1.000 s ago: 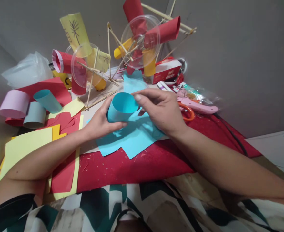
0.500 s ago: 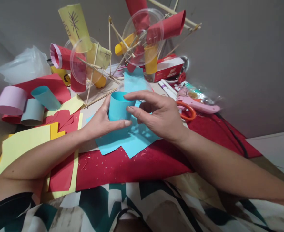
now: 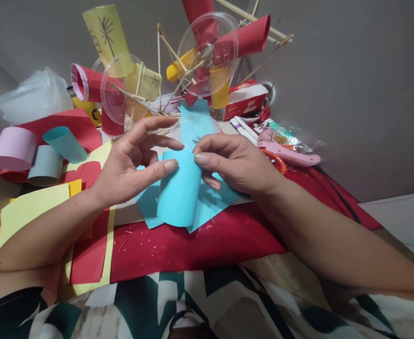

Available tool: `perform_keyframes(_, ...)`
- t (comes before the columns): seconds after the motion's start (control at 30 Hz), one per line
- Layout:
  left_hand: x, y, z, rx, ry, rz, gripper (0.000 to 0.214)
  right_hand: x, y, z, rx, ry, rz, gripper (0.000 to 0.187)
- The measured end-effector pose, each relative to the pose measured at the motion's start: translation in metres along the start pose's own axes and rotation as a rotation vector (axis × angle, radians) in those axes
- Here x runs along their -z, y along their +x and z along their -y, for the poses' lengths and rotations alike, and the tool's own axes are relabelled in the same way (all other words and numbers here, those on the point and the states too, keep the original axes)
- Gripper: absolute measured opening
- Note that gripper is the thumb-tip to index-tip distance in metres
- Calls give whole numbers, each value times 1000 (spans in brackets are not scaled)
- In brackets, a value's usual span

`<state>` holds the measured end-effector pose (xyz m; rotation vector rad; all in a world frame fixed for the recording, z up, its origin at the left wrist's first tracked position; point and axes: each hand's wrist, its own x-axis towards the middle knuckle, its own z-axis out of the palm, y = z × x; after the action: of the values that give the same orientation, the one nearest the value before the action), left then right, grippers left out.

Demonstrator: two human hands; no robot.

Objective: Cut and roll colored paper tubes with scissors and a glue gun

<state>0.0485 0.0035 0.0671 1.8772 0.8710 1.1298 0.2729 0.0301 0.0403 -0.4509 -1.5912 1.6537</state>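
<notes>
A light blue paper tube (image 3: 179,193) hangs tilted in front of me, its rounded lower end toward the table's front edge. My right hand (image 3: 237,162) pinches its upper right corner between thumb and forefinger. The fingers of my left hand (image 3: 129,165) are spread apart, with the thumb tip at the tube's upper left edge; whether it presses there I cannot tell. Light blue paper pieces (image 3: 214,200) lie under the tube. Just beyond the fingers is a clear plastic disc (image 3: 210,126) with a blue strip (image 3: 195,110) by it.
Stick-and-disc wheel models with red (image 3: 242,40) and yellow (image 3: 110,40) tubes stand behind. Orange-handled scissors (image 3: 275,160), a pink glue gun (image 3: 291,153) and markers (image 3: 244,129) lie right. Loose tubes (image 3: 14,148) and yellow paper (image 3: 37,212) are left, over a red cloth (image 3: 193,249).
The blue tube has tipped from upright, so its side now faces me and its lower end points nearer. My left hand has moved off its side and opened; my right fingers pinch its corner.
</notes>
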Motion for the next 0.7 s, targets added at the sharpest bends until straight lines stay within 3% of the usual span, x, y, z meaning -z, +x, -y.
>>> perform_keyframes(0.1,1,0,-2,118,-51,97,55,-1,-1,-1,-3,-8,34,32)
perform_keyframes(0.2,4,2,-1,177,-94,118,51,0,0,-3,14,-56,27,32)
perform_keyframes(0.3,6,3,-2,159,-90,103,49,3,0,-6,79,-153,-27,27)
perform_keyframes(0.5,4,2,1,81,-20,19,48,0,-4,-9,225,-435,-192,39)
perform_keyframes(0.7,-2,-1,6,103,11,26,50,-6,-5,-11,332,-539,-172,25)
